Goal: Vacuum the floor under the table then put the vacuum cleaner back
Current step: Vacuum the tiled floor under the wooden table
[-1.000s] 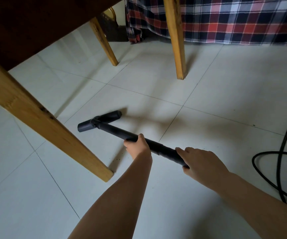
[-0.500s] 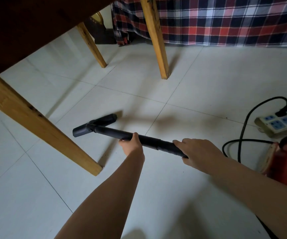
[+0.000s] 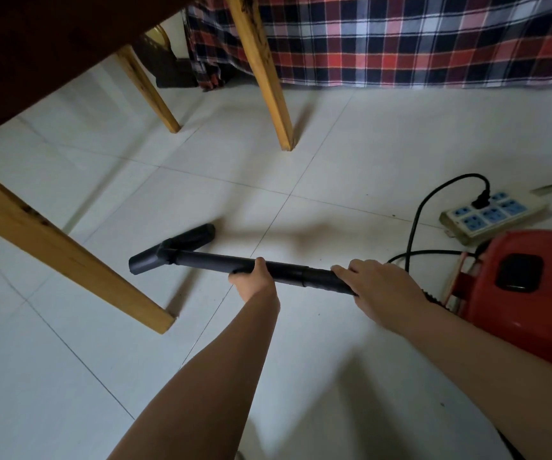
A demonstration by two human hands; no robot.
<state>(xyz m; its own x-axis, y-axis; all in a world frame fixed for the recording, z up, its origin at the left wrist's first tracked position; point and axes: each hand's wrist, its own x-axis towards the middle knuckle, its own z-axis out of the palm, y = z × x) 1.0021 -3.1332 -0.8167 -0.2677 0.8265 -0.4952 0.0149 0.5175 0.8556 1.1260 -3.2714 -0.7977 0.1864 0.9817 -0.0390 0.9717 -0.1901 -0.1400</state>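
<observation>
Pale square-tiled floor (image 3: 69,376), dimly lit. Plaid cloth (image 3: 400,38) hanging to the tiles from 12 to 2 o'clock. Dark table (image 3: 35,44) at 10 o'clock, with three wooden legs (image 3: 62,250) in view, at 9, 11 and 12 o'clock. Open tile between them and down toward 6 o'clock.

At centre, one black wand (image 3: 214,262), its nozzle (image 3: 171,249) low over the tile near the 9 o'clock leg, not touching it. Around mid-wand, left hand (image 3: 254,280) with fingers curled underneath. Over the rear end, right hand (image 3: 384,293) with fingers wrapped.

At 3 o'clock, one red vacuum cleaner (image 3: 533,293). Beyond it, one cord (image 3: 433,197) plugged into one power strip (image 3: 493,215).
</observation>
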